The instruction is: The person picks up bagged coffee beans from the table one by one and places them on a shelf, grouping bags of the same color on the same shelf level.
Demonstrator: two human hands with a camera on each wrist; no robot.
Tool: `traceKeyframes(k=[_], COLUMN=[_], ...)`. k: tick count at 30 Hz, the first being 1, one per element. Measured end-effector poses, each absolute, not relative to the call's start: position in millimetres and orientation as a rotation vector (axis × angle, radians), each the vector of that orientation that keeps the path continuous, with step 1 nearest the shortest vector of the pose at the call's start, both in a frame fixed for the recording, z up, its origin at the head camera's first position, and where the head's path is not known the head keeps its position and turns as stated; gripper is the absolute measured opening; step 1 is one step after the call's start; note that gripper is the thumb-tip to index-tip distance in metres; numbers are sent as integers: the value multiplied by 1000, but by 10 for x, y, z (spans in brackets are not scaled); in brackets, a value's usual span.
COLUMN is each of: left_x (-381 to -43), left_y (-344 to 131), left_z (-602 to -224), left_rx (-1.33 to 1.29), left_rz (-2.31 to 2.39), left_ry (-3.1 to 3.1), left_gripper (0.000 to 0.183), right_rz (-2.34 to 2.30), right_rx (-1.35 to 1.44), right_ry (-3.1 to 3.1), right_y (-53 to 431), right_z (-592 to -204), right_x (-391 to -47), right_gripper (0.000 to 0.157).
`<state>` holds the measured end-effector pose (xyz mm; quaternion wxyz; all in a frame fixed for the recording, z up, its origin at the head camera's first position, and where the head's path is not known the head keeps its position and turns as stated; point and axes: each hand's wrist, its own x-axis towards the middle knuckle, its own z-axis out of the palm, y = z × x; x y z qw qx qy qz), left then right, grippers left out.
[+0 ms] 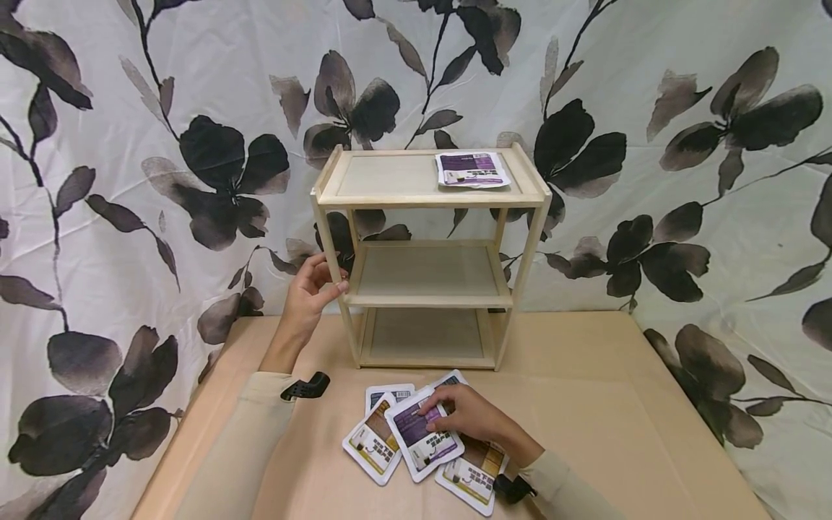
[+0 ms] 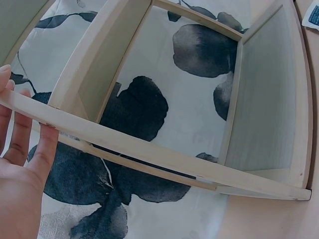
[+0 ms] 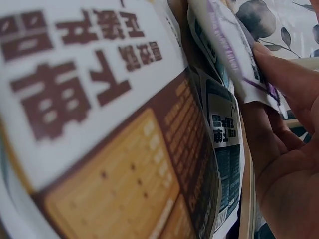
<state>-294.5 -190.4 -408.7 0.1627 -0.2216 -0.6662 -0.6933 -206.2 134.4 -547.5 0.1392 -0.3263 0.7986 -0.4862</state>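
A small three-tier wooden shelf [image 1: 386, 179] stands at the table's back edge. My left hand [image 1: 308, 290] grips its left front post, thumb in front and fingers behind; the left wrist view shows these fingers [image 2: 46, 149] against the wood. My right hand [image 1: 474, 417] pinches a flat purple-and-white packet [image 1: 416, 437] on a small pile before the shelf. In the right wrist view, the thumb lies over that purple packet [image 3: 232, 55] and fingers are beneath it. Brown-and-white packets lie on the left [image 1: 370, 444] and right [image 1: 468, 482]. A dark blue packet [image 1: 396, 390] shows partly behind.
Another purple-and-white packet [image 1: 472, 170] lies on the shelf's top tier, toward the right. The middle tier [image 1: 425, 271] and bottom tier [image 1: 425, 336] are framed panels. A floral cloth [image 1: 715, 238] hangs behind and beside the tan table [image 1: 585, 404].
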Motion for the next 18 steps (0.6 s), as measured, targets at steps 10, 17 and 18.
traceKeyframes(k=[10, 17, 18], left_x=[-2941, -2944, -2944], left_y=[-1910, -1907, -1908], left_z=[-4083, -4081, -4081], left_rx=[-630, -630, -629], left_rz=[-1982, -1982, -1982], left_ry=[-1902, -1901, -1901], left_gripper=[53, 52, 52], right_rz=[-1558, -1547, -1554], right_rx=[-755, -733, -732], right_ry=[2113, 2098, 2078], right_y=[1347, 1388, 1396], right_z=[-5498, -5466, -5463], right_x=[-2063, -2043, -2041], right_gripper=[41, 49, 50])
